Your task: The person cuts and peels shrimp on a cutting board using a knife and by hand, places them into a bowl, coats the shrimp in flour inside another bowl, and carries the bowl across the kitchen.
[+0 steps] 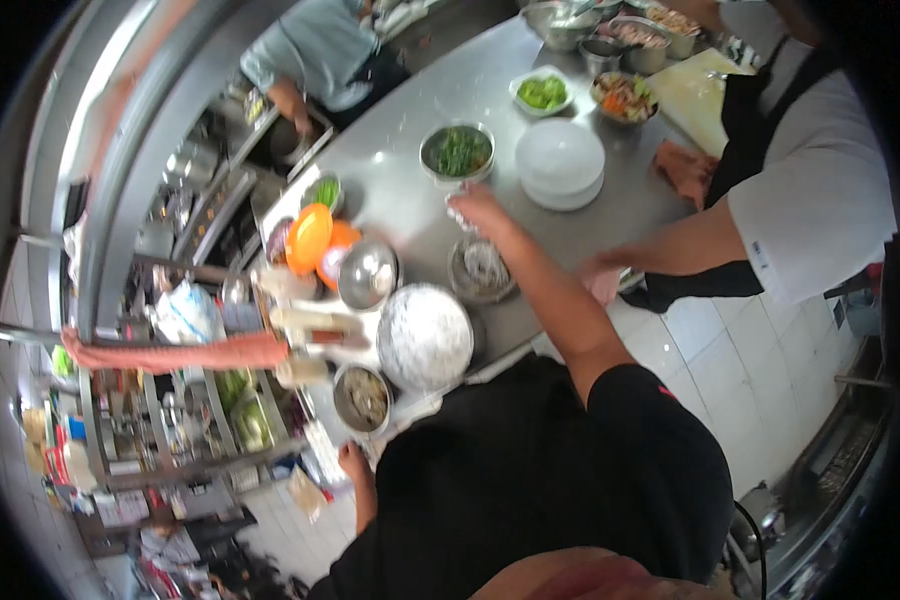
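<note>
Head view: right hand (478,207), pale matter at fingertips, grip uncertain, between greens bowl (456,182), far, and shallow bowl (458,276), near; left hand (353,460), curled, contents unclear, near left. Risk: loose matter contaminating greens (459,152), if shed overhead.

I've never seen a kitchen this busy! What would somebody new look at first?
Probably the bright orange bowls, because they pop out beside a shiny silver bowl on the left part of the metal table. Next might be the big round tub of white stuff at the near edge. Then maybe the right hand, reaching out just below a bowl of chopped greens.
</note>
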Available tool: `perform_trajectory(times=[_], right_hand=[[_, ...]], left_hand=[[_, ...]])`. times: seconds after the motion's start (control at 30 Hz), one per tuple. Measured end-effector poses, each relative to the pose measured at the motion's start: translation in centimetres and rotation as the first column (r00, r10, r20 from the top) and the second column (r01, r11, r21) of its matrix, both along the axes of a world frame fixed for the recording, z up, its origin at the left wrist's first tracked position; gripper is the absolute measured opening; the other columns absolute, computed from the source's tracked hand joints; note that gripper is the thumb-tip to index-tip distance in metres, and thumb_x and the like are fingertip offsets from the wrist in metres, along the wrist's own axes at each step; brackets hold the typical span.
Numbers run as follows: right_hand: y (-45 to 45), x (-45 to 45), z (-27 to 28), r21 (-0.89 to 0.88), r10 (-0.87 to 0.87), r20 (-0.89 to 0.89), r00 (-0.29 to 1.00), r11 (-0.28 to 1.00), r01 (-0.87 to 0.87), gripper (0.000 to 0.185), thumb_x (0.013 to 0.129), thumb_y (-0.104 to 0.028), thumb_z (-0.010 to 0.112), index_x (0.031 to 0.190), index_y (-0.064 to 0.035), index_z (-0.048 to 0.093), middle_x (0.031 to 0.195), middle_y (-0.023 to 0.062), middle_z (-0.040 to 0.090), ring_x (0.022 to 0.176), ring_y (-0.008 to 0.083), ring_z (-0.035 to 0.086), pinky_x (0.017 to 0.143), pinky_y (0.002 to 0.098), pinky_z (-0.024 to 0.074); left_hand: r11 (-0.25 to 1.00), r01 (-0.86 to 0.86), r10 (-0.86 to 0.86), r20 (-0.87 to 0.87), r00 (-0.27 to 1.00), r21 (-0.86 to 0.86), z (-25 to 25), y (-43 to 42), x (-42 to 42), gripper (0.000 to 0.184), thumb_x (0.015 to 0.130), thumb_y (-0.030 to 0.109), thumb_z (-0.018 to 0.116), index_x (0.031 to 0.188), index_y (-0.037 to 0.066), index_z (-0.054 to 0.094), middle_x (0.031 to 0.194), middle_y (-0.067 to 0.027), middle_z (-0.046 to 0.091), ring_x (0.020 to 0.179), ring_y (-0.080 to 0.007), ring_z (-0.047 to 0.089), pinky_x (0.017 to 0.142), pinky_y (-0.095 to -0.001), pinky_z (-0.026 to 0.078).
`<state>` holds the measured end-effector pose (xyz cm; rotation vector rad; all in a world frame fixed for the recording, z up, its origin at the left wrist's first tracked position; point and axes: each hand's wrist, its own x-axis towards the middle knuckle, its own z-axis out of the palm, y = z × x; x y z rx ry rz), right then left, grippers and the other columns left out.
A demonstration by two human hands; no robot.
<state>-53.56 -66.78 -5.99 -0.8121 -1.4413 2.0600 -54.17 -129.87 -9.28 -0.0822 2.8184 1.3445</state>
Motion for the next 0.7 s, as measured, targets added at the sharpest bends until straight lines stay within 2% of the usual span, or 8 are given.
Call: perform_trajectory(times=[0.03,0.1,0.2,0.27,0.33,0.57,0.6,0.7], right_hand=[[-0.8,-0.2,-0.8,-0.065,0.042,0.043,0.998,0.997,-0.039,0.056,0.074,-0.016,0.067,0.124,0.0056,0.053,0.081,0.0117,0.065,0.064,0.0175,0.06,0.052,0.0323,0.0461],[-2.2,1.7,-0.7,0.077,0.127,0.152,0.98,0.987,-0.14,0.056,0.076,-0.016,0.066,0.126,0.0051,0.052,0.082,0.0123,0.065,0.065,0.0169,0.061,0.052,0.0322,0.0464],[-4.0,4.0,-0.6,0.16,0.132,0.262,0.956,0.971,-0.178,0.053,0.077,-0.014,0.065,0.125,0.0055,0.053,0.086,0.0139,0.066,0.068,0.0175,0.062,0.057,0.0316,0.0485],[-4.8,4.6,-1.4,0.204,0.098,0.263,0.96,0.967,-0.154,0.052,0.077,-0.014,0.066,0.124,0.0057,0.053,0.089,0.014,0.067,0.071,0.0178,0.063,0.062,0.031,0.0492],[-5.1,4.8,-2.1,0.199,0.073,0.214,0.974,0.973,-0.117,0.052,0.078,-0.015,0.067,0.124,0.0057,0.054,0.091,0.0136,0.067,0.077,0.0181,0.063,0.068,0.0301,0.0493],[-8.0,4.5,2.9,0.355,0.053,0.227,0.972,0.925,-0.133,0.047,0.082,-0.015,0.067,0.122,0.0053,0.055,0.087,0.0117,0.066,0.072,0.0159,0.061,0.063,0.0299,0.0489],[-8.9,3.9,3.3,0.27,0.095,0.132,0.987,0.954,-0.128,0.046,0.082,-0.016,0.066,0.121,0.0051,0.055,0.084,0.0114,0.066,0.068,0.0137,0.059,0.058,0.0283,0.0477],[-13.6,3.0,8.4,0.343,0.221,0.128,0.967,0.905,-0.252,0.045,0.083,-0.018,0.066,0.121,0.004,0.056,0.082,0.0116,0.066,0.066,0.0119,0.059,0.055,0.027,0.0469]], left_hand=[[0.997,-0.028,0.027,-0.013,1.0,-0.076,0.4,0.7,0.2,0.024,0.088,0.02,0.055,0.074,0.001,0.059,0.062,-0.0025,0.054,0.053,-0.0113,0.051,0.046,-0.0278,0.042],[0.988,-0.129,0.124,0.066,0.99,0.082,-0.7,0.3,-0.1,0.021,0.089,0.021,0.059,0.085,0.0,0.061,0.069,-0.0035,0.058,0.056,-0.0108,0.054,0.049,-0.026,0.045],[0.99,-0.129,0.122,0.107,0.987,0.064,-0.7,0.5,0.4,0.019,0.09,0.02,0.058,0.085,0.002,0.061,0.073,-0.0035,0.059,0.059,-0.0113,0.055,0.049,-0.0252,0.045],[0.964,-0.178,0.15,0.15,0.977,0.197,-0.9,0.5,0.8,0.019,0.09,0.02,0.057,0.083,0.003,0.059,0.071,-0.0032,0.058,0.057,-0.0108,0.054,0.047,-0.0239,0.043],[0.959,-0.228,0.197,0.179,0.964,0.17,-1.2,0.2,1.0,0.018,0.091,0.02,0.058,0.083,0.004,0.058,0.07,-0.0033,0.058,0.057,-0.0106,0.054,0.047,-0.0233,0.043],[0.915,-0.268,0.215,0.2,0.956,0.3,-3.0,-2.0,0.8,0.019,0.091,0.023,0.06,0.085,0.004,0.059,0.072,-0.0032,0.059,0.059,-0.0103,0.055,0.049,-0.0231,0.044],[0.909,-0.271,0.214,0.202,0.956,0.318,-3.6,-2.6,0.5,0.02,0.091,0.023,0.06,0.086,0.004,0.059,0.072,-0.0033,0.059,0.06,-0.0104,0.055,0.049,-0.0232,0.044],[0.882,-0.296,0.231,0.212,0.95,0.367,-4.0,-3.3,0.7,0.018,0.092,0.022,0.06,0.088,0.005,0.059,0.072,-0.0029,0.058,0.061,-0.0102,0.054,0.049,-0.0232,0.043]])
